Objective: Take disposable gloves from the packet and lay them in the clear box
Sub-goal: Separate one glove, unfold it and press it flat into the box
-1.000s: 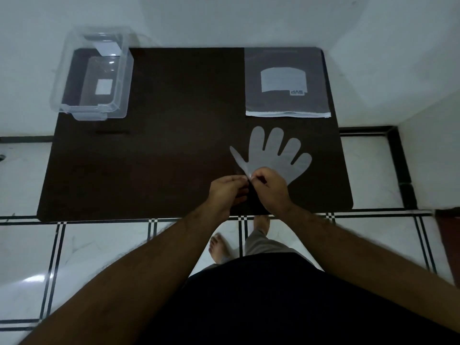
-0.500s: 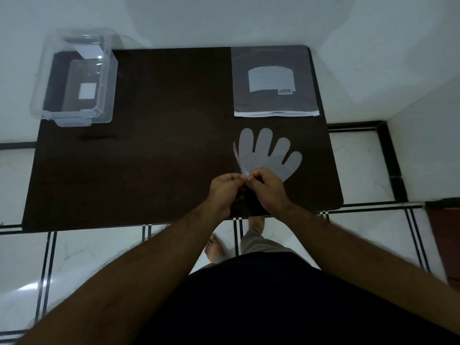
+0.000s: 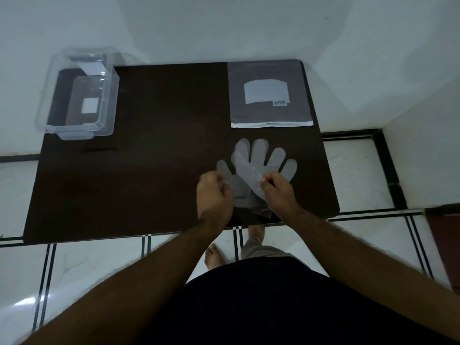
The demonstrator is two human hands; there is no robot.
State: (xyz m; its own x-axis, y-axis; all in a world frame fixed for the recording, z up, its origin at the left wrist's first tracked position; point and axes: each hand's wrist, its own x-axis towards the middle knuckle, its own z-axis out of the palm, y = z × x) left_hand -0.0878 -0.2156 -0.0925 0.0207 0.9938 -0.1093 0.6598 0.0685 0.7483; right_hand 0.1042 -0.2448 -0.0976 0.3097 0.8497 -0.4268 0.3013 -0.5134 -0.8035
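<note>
1. Right now my left hand (image 3: pixel 214 195) and my right hand (image 3: pixel 278 192) sit near the front edge of the dark table (image 3: pixel 149 170), a little apart from each other.
2. My left fingers are curled shut on the edge of one thin see-through glove (image 3: pixel 232 180), whose thumb pokes up just beyond my knuckles.
3. My right thumb and forefinger are pinched on a second glove (image 3: pixel 261 158); its four fingers fan out away from me toward the packet.
4. Both gloves overlap between my hands, the right one lying partly across the left one, and their cuffs trail back toward the table edge beneath my wrists.
5. Whether the gloves lie flat on the table or are lifted slightly off it, I cannot tell.
6. Just past the glove fingers, at the far right of the table, lies the flat grey packet (image 3: pixel 270 93), with a pale label and its open white edge facing me.
7. Well apart, at the far left corner, stands the clear box (image 3: pixel 109 95), open at the top, with a small white square showing through its bottom.
8. No glove shows inside the box.
9. Below the table edge I see my bare feet on the white tiled floor (image 3: pixel 99 265).
</note>
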